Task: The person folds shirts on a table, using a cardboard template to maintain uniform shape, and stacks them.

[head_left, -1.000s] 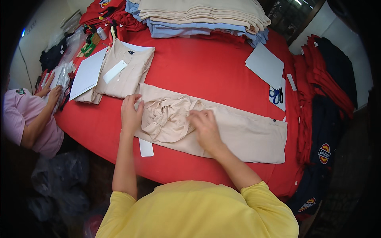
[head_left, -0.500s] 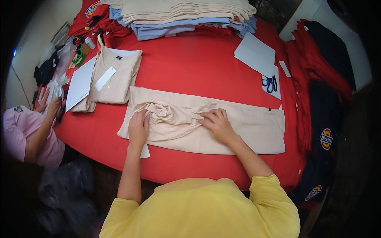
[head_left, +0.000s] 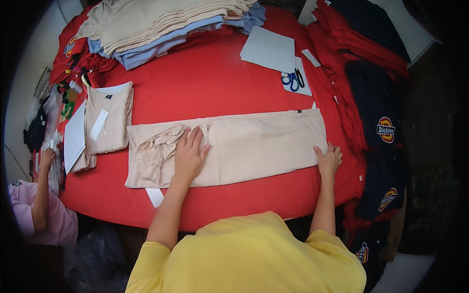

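A beige garment (head_left: 264,141) lies before me, folded into a long strip, with its left end crumpled into loose gathers. My left hand (head_left: 189,155) rests palm down on it, right beside the gathers, fingers stretched out. At the strip's right end is my right hand (head_left: 330,160); its thumb touches the cloth near the edge while the fingers lie just past it, apart from the thumb. A small dark tab (head_left: 299,111) shows on the far edge. Partly under the near left edge, a white card (head_left: 155,196) sticks out.
Folded beige tops with a hang tag (head_left: 99,125) and white sheets (head_left: 74,139) sit at left. Stacked beige garments (head_left: 161,22) are at the back. Scissors (head_left: 292,80) and white boards (head_left: 268,49) lie back right. Dark garments (head_left: 376,107) hang at right; another person's arm (head_left: 43,188) is far left.
My right hand has gone from the garment's middle to its right end. My left hand has shifted off the gathers to lie flat beside them. The whole view has turned somewhat.
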`<state>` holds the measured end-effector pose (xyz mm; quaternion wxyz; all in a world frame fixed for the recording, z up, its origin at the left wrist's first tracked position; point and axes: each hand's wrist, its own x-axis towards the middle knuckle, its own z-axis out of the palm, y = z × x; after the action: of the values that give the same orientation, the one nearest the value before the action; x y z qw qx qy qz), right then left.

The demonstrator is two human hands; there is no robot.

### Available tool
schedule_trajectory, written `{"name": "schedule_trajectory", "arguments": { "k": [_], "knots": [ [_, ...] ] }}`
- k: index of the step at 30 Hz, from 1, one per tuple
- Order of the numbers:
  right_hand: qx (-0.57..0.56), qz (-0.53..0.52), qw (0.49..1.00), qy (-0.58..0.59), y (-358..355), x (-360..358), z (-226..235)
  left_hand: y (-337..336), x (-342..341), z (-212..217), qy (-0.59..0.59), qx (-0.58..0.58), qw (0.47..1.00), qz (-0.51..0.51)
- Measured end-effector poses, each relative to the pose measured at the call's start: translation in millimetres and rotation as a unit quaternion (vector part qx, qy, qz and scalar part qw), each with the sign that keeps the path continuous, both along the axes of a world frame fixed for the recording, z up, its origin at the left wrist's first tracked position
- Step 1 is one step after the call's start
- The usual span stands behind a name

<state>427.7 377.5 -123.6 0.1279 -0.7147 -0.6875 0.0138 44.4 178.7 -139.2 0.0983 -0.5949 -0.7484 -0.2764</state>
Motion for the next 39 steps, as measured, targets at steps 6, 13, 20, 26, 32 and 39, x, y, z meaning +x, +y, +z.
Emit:
{"name": "schedule_trajectory", "arguments": {
  "k": [6, 13, 20, 26, 32, 39],
  "knots": [
    [-0.047, 0.062, 0.994, 0.080, 28.7, 17.5, -13.4, 8.1, 6.8, 3.9, 0.075, -0.105, 0.991, 0.016],
    [-0.044, 0.246, 0.906, 0.342, -39.8, -121.5, 107.6, -11.8, 15.4, 26.8, 0.022, 0.013, 0.999, 0.034],
    [-0.114, 0.535, 0.826, 0.134, -134.2, -219.4, 36.4, -19.8, 3.5, -10.2, -0.044, -0.002, 0.998, 0.039],
    [-0.126, 0.416, 0.864, 0.253, -92.3, -175.1, 48.9, -28.5, 16.1, 11.8, -0.023, 0.092, 0.994, 0.045],
    [0.027, 0.342, 0.893, 0.291, -30.7, -120.3, 1.0, -12.5, 42.8, 30.5, -0.113, 0.089, 0.986, -0.083],
    [-0.059, 0.353, 0.856, 0.372, -14.3, -143.6, -13.1, 102.5, 43.1, 30.0, -0.117, 0.057, 0.978, -0.162]
  ]
}}
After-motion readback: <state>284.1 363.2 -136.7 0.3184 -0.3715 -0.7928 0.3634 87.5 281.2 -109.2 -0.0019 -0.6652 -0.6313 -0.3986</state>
